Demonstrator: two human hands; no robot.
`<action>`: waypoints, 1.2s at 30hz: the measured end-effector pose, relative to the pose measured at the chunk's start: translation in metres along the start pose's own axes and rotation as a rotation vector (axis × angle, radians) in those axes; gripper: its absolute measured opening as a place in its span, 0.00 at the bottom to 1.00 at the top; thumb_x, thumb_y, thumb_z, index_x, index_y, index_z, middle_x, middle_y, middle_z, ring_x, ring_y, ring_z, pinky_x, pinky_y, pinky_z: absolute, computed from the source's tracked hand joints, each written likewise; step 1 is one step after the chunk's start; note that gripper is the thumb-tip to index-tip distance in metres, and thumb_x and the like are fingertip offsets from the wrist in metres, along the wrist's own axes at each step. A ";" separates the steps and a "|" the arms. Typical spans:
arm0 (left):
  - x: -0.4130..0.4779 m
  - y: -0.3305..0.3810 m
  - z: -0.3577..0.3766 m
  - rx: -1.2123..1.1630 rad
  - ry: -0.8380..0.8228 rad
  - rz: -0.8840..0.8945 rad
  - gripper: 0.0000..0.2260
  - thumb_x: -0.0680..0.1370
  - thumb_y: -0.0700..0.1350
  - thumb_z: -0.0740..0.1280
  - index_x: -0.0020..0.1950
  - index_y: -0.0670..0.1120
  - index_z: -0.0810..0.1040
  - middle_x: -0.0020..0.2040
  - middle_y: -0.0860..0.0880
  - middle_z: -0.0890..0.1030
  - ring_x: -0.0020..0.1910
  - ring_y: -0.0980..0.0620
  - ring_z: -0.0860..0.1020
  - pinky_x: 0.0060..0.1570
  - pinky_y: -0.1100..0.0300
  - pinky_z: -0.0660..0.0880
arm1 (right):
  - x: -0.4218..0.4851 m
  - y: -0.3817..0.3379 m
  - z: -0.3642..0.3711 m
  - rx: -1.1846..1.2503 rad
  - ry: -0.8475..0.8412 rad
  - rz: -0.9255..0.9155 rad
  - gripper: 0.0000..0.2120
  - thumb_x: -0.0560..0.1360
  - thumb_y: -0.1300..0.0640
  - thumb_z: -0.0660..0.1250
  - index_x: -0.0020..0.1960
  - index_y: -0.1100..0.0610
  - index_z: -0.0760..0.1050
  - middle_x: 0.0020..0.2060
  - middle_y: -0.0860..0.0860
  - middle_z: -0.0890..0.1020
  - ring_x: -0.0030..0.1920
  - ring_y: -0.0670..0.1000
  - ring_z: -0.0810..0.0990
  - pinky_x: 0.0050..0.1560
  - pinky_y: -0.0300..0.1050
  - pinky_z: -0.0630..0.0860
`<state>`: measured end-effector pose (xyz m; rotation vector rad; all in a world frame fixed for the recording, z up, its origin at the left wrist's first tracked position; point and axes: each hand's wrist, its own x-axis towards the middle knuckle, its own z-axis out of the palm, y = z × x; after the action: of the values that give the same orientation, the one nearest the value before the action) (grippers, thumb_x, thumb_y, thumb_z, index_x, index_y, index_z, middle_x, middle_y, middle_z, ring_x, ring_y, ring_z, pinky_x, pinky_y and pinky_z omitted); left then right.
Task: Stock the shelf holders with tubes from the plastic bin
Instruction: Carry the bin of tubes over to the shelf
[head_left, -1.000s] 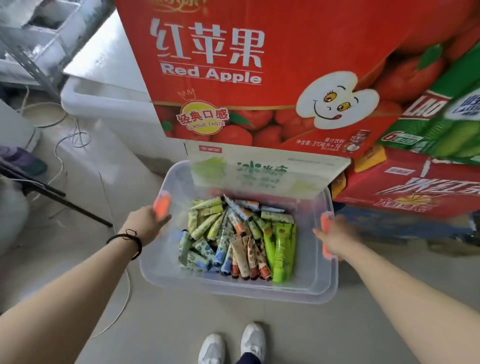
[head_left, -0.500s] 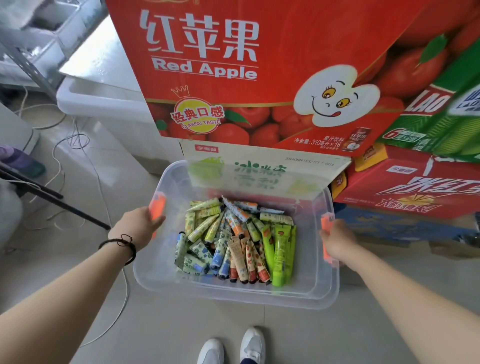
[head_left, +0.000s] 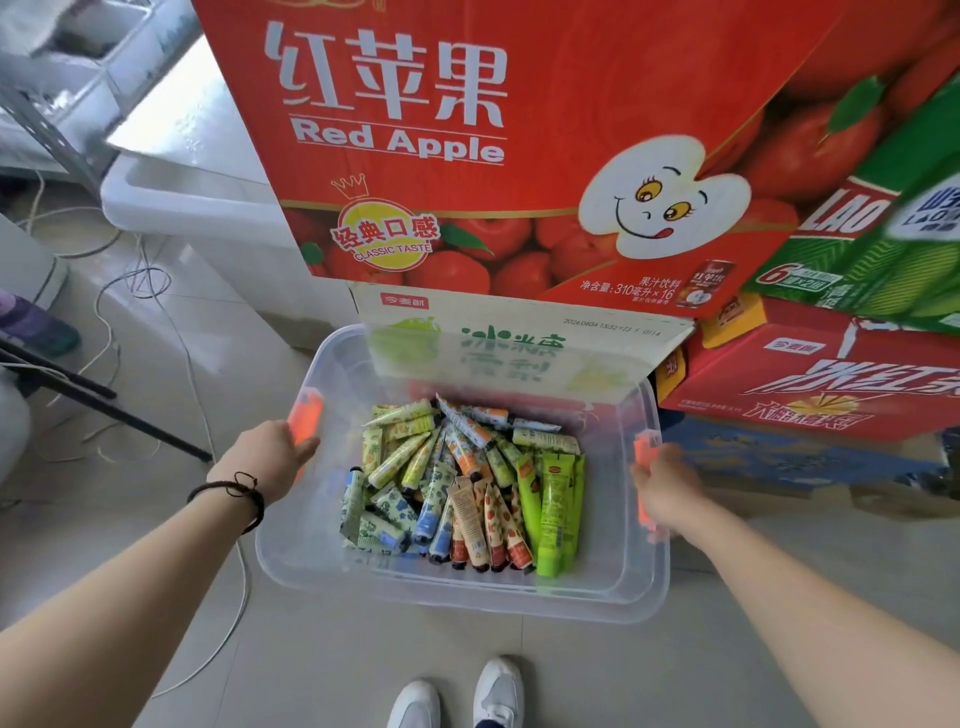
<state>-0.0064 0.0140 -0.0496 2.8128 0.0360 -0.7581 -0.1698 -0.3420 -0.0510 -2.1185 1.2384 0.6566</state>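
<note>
Two hands, one bin, one lot of tubes.

Bin (head_left: 457, 603): clear plastic, open top, orange latch at each short side, left latch (head_left: 305, 415) and right latch (head_left: 643, 467). It sits low in front of the person, above a pale tiled floor (head_left: 363, 665). Whether it rests on the floor cannot be told. Its far end is tucked under a white-and-green carton (head_left: 519, 348).

Tubes (head_left: 462, 483): several dozen, loose in a heap on the bin bottom, towards the middle and far end. Mixed prints: floral cream and blue, fruit patterns, and a few plain bright green ones at the right of the heap. Most lie flat with caps towards the person.

Left hand (head_left: 265, 457): at the bin's left rim, fingers curled over the edge just below the left latch, gripping the bin. Dark cord bracelet (head_left: 234, 491) on the wrist.

Right hand (head_left: 670, 488): at the right rim, fingers wrapped round the edge over the right latch, gripping the bin.

Position of tubes relative to grip: between the two hands, inside the bin, lower than the rim. Neither hand touches them.

Surroundings: large red "Red Apple" carton (head_left: 493, 130) stacked above the white-and-green one; more red and green cartons to the right; white tub (head_left: 171, 197) and loose cables (head_left: 156, 291) to the left; white shoes (head_left: 457, 696) at the bottom edge.
</note>
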 end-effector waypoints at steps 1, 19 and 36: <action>0.000 0.001 0.000 -0.004 -0.003 0.001 0.15 0.79 0.50 0.61 0.39 0.40 0.72 0.36 0.42 0.78 0.35 0.43 0.76 0.37 0.57 0.70 | 0.001 0.000 0.000 -0.001 -0.002 0.003 0.15 0.83 0.55 0.52 0.63 0.66 0.61 0.36 0.55 0.70 0.31 0.53 0.74 0.24 0.46 0.71; -0.019 -0.004 -0.022 0.032 -0.074 0.006 0.17 0.78 0.51 0.63 0.33 0.43 0.73 0.31 0.46 0.76 0.34 0.46 0.75 0.36 0.59 0.69 | -0.010 0.003 -0.010 -0.055 -0.014 0.001 0.16 0.81 0.52 0.56 0.63 0.63 0.65 0.57 0.61 0.76 0.55 0.62 0.78 0.53 0.61 0.78; -0.107 0.016 -0.135 0.016 -0.019 0.071 0.16 0.74 0.51 0.67 0.33 0.40 0.81 0.31 0.44 0.78 0.32 0.46 0.76 0.30 0.61 0.68 | -0.126 -0.001 -0.100 -0.004 0.132 -0.087 0.14 0.80 0.51 0.59 0.59 0.60 0.69 0.50 0.58 0.76 0.49 0.59 0.79 0.48 0.53 0.80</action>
<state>-0.0312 0.0324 0.1210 2.8052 -0.0731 -0.7723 -0.2130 -0.3367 0.1037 -2.2353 1.2071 0.4891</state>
